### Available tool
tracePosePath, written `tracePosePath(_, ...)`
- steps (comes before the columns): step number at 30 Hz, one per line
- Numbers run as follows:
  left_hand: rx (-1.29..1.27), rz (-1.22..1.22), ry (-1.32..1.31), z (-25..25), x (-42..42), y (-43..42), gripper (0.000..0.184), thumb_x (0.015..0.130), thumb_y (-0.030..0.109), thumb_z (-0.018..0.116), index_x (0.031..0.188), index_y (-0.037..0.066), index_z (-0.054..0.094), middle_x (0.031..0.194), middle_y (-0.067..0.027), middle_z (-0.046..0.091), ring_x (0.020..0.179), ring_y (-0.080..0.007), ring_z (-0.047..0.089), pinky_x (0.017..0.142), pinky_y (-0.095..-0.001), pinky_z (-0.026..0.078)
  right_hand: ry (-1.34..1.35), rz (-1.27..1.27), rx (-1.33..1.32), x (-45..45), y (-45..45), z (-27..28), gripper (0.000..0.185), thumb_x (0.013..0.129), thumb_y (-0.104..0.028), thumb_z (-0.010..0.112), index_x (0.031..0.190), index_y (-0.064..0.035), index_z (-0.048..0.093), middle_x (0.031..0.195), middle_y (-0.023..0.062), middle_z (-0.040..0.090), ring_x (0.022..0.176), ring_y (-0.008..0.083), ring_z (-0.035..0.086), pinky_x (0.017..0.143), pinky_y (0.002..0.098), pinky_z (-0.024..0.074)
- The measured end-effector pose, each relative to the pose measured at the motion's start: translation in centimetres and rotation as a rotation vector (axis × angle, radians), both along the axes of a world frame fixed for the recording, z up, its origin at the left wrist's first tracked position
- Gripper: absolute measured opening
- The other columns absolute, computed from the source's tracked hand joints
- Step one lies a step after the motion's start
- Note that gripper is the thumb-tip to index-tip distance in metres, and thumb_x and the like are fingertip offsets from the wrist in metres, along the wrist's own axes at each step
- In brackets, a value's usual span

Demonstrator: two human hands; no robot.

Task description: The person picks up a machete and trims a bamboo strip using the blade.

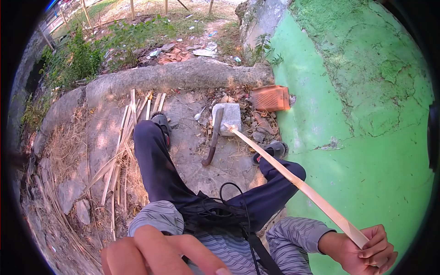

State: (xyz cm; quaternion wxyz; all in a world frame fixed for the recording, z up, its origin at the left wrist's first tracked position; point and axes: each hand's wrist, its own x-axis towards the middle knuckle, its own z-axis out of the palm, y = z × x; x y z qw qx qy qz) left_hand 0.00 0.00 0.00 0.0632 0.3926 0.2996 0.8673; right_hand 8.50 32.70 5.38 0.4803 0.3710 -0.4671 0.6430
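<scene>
Close to the camera, my left hand [156, 252] is raised with its fingers loosely bent and apart, nothing visible in them; its palm is hidden. My right hand [373, 251], low at the right, is closed around the near end of a long pale wooden strip [295, 180]. The strip slants forward and left, and its far end meets a whitish stone block [233, 112] on the ground. A machete [216, 133] lies against the block's left side, its dark handle toward me. Neither hand touches the machete.
Split strips [120, 156] lie in a loose pile left of my legs. An orange hollow brick [270, 98] sits by the green wall [366, 169] on the right. A low concrete kerb [174, 74] crosses ahead, with plants and rubble behind it.
</scene>
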Motion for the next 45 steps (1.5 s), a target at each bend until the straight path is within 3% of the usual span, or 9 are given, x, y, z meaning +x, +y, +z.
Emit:
tracePosePath(1,0.090,-0.005,0.049,0.2,-0.6,0.6,0.029,0.076,0.029,0.078,0.099,0.022,0.062,0.115,0.0039,0.046,0.123,-0.0212,0.039,0.093,-0.0528,0.045,0.028,-0.049,0.092,-1.1,-0.8,0.5,0.016,0.093,-0.026,0.043,0.085,-0.0121,0.044,0.060,-0.0002,0.033,0.046,0.0114,0.038,0.057,0.0276,0.0330)
tracePosePath(2,0.134,-0.006,0.069,0.7,-0.5,0.3,0.019,0.071,0.027,0.082,0.085,0.022,0.069,0.115,0.0079,0.049,0.125,-0.0174,0.038,0.094,-0.0496,0.044,0.054,-0.098,0.183,-1.6,-1.0,0.7,0.039,0.103,-0.040,0.028,0.100,-0.0107,0.054,0.063,-0.0034,0.036,0.047,0.0090,0.041,0.050,0.0273,0.0360)
tracePosePath(3,0.178,-0.008,0.090,1.2,-0.3,0.0,0.010,0.067,0.026,0.085,0.071,0.022,0.076,0.115,0.0118,0.051,0.126,-0.0137,0.037,0.095,-0.0465,0.043,0.046,-0.095,0.182,-1.4,-1.2,0.6,0.039,0.103,-0.040,0.028,0.100,-0.0107,0.054,0.063,-0.0034,0.036,0.047,0.0090,0.041,0.050,0.0273,0.0360)
tracePosePath(4,0.028,-0.017,-0.054,3.0,0.3,-1.1,0.011,0.066,0.026,0.085,0.070,0.022,0.076,0.115,0.0120,0.051,0.126,-0.0136,0.037,0.094,-0.0442,0.043,0.043,-0.105,0.200,-1.3,-1.0,0.6,0.038,0.103,-0.038,0.029,0.100,-0.0105,0.054,0.063,-0.0035,0.036,0.047,0.0089,0.041,0.050,0.0268,0.0360)
tracePosePath(6,-0.126,-0.023,-0.194,3.8,0.5,-1.5,0.011,0.066,0.026,0.085,0.068,0.022,0.075,0.115,0.0121,0.051,0.125,-0.0135,0.037,0.092,-0.0419,0.043,0.044,-0.114,0.214,-1.3,-1.1,0.5,0.036,0.103,-0.037,0.029,0.100,-0.0102,0.054,0.063,-0.0035,0.036,0.047,0.0087,0.041,0.050,0.0262,0.0360)
tracePosePath(12,0.021,0.084,-0.157,2.8,0.3,0.1,0.011,0.065,0.026,0.086,0.070,0.023,0.076,0.105,0.0107,0.049,0.118,-0.0125,0.039,0.089,-0.0389,0.043,0.040,-0.149,0.190,-1.4,-1.4,0.6,0.036,0.103,-0.035,0.028,0.099,-0.0103,0.054,0.062,-0.0035,0.036,0.047,0.0084,0.041,0.049,0.0260,0.0352)
tracePosePath(17,0.042,0.071,-0.091,2.0,0.2,-0.1,0.011,0.065,0.031,0.085,0.071,0.029,0.077,0.099,0.0089,0.046,0.103,-0.0131,0.041,0.082,-0.0354,0.043,0.048,-0.161,0.179,-1.5,-1.5,0.6,0.036,0.103,-0.034,0.028,0.098,-0.0102,0.054,0.061,-0.0038,0.035,0.045,0.0078,0.039,0.047,0.0248,0.0338)
tracePosePath(39,0.073,0.072,-0.029,1.7,-0.2,-0.4,0.014,0.066,0.030,0.086,0.078,0.029,0.078,0.096,0.0079,0.047,0.101,-0.0133,0.041,0.078,-0.0333,0.044,0.066,-0.176,0.141,-1.7,-1.9,0.6,0.036,0.103,-0.035,0.030,0.095,-0.0103,0.055,0.060,-0.0044,0.034,0.045,0.0072,0.039,0.046,0.0249,0.0343)
tracePosePath(45,0.138,0.088,-0.017,0.9,-0.7,0.0,0.013,0.068,0.031,0.085,0.078,0.028,0.079,0.098,0.0067,0.047,0.102,-0.0135,0.041,0.079,-0.0343,0.043,0.043,-0.124,0.132,-1.7,-2.1,0.7,0.034,0.102,-0.034,0.031,0.093,-0.0109,0.054,0.059,-0.0047,0.032,0.043,0.0075,0.038,0.045,0.0252,0.0300)
